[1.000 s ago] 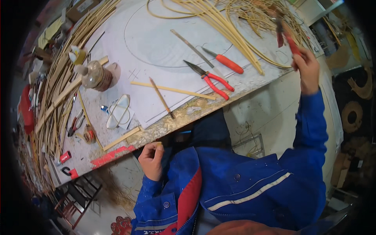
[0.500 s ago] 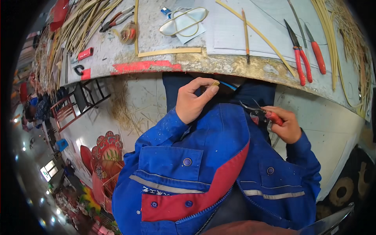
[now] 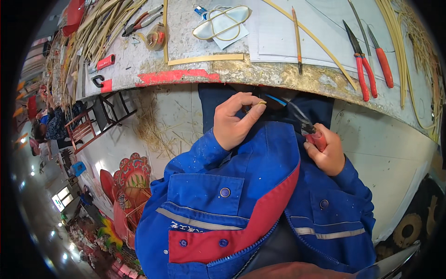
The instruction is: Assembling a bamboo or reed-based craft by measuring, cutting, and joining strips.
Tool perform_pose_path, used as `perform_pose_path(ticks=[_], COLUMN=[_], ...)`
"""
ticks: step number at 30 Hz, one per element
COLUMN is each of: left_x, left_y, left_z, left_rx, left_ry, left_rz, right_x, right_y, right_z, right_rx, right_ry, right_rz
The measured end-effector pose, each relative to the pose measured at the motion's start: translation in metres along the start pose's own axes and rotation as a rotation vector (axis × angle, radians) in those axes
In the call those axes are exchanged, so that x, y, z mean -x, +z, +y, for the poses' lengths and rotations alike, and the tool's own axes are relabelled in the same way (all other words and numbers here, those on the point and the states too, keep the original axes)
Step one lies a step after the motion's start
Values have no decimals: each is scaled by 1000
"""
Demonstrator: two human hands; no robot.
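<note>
My left hand (image 3: 236, 117) is closed in a pinch above my lap, just below the table's front edge. Between its thumb and forefinger sits the end of a thin, yellowish bamboo strip (image 3: 263, 102); most of the strip is hidden. My right hand (image 3: 329, 152) grips red-handled pruning shears (image 3: 318, 138) to the right of the left hand. Their blades point up and left, smeared by motion, so how far apart they are is unclear. A narrow bright blue piece (image 3: 277, 99) shows between the strip and the blades.
On the worktable (image 3: 325, 80) lie a pencil (image 3: 297, 39), red-handled pliers (image 3: 361, 65), a red-handled pointed tool (image 3: 381, 58), a tape roll (image 3: 155, 37) and a bent-strip frame (image 3: 222, 23). Bamboo strips (image 3: 104, 23) pile up at left. A chair (image 3: 88, 128) stands beyond the table.
My right hand has moved left and slightly down with the shears, bringing the blades closer to my left hand. The left hand keeps its pinch; the whole view has shifted slightly.
</note>
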State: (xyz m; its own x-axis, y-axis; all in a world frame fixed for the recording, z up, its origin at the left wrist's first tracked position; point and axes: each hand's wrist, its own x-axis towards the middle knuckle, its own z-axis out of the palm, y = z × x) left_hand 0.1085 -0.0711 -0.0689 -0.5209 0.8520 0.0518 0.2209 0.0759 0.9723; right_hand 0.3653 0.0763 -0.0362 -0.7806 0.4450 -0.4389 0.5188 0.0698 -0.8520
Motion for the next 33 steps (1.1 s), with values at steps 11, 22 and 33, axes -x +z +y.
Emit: perform_pose_path(ticks=[11,22,33], left_x=[-2,-6,-7], left_y=[3,1,-1], left_z=[4,8,8], left_rx=[-35,-91,-115], left_ry=[-16,255,278], left_rz=[-10,-3,-29], right_x=[3,-35,-36], right_y=[-34,14,12], right_z=[-7,-18,-20], right_rx=[155,384,398], right_ry=[-127,-416,-433], right_rz=[135,269,209])
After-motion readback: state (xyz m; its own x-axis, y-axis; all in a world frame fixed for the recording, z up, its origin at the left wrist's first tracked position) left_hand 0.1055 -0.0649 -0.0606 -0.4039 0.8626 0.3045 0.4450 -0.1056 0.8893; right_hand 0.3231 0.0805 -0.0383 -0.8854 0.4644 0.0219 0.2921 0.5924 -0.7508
